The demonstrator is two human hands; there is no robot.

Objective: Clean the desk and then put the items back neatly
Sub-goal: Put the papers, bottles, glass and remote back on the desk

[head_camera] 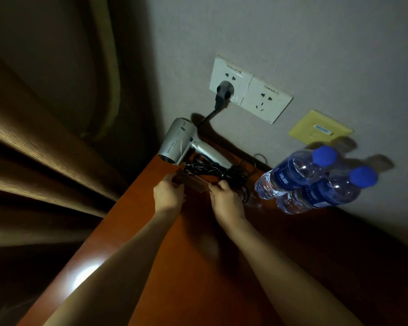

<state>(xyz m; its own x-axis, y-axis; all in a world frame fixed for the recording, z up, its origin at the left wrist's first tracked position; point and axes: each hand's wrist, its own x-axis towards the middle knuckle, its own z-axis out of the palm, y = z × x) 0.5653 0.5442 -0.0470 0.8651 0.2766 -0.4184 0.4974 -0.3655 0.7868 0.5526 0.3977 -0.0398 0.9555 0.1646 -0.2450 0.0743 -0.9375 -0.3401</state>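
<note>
Both hands [193, 191] gripping a brown comb [190, 182] on reddish tabletop [198, 267]. Blue-label bottles [311, 182] at 3 o'clock, writing unreadable. Dim room, curtain [45, 137] at 9.

A brown comb [190, 182], apparently toothed, lies flat beside the silver hairdryer [181, 142] and its coiled black cord [217, 171].

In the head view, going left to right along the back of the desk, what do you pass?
Curtain → hair dryer → coiled cord → hair tie → two water bottles. In front of the dryer and cord, the left hand and right hand hold a comb between them.
</note>
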